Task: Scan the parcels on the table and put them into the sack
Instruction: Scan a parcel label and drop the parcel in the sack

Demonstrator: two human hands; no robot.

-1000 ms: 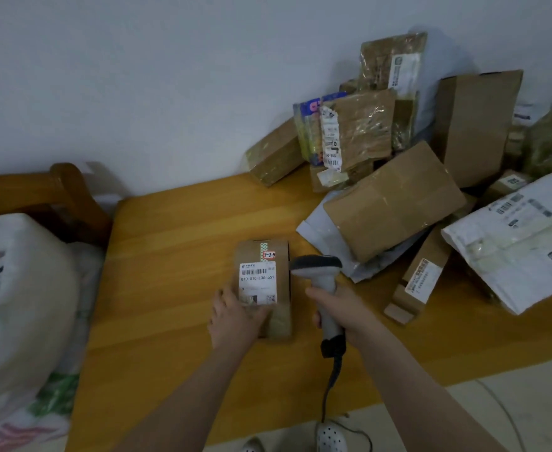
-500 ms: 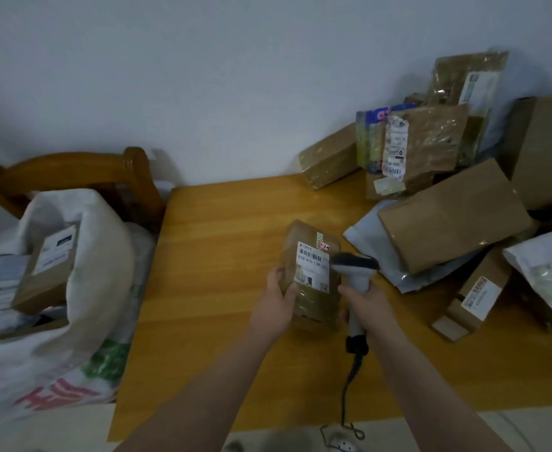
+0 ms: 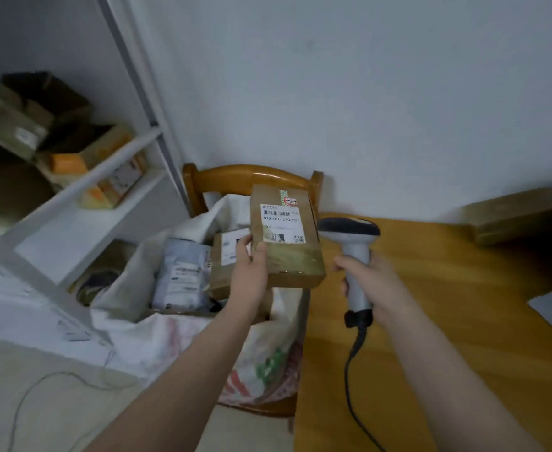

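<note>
Brown cardboard box (image 3: 284, 236), held upright in the air above the open sack (image 3: 176, 337), its label (image 3: 281, 223) facing the camera. The left hand (image 3: 250, 275) grips the box at its lower left edge, with the thumb curled over the front face and the fingers wrapped behind. The right hand (image 3: 370, 282) is closed round the handle of the scanner (image 3: 349, 228), whose head sits just beside the box's right edge, over the near end of the table (image 3: 464, 321). The sack appears to rest on a wooden chair (image 3: 251, 177) just beside the table and holds a grey mailer (image 3: 183, 278) and a second box (image 3: 225, 256).

Handling, as judged: the box looks rigid and light enough for one hand. Its taped faces may be slick, so a hold across an edge, thumb opposing fingers, seems safer than a pinch at a corner. The contents are unknown. Lowering it flat onto the parcels below should keep it from tipping over the rim.
</note>
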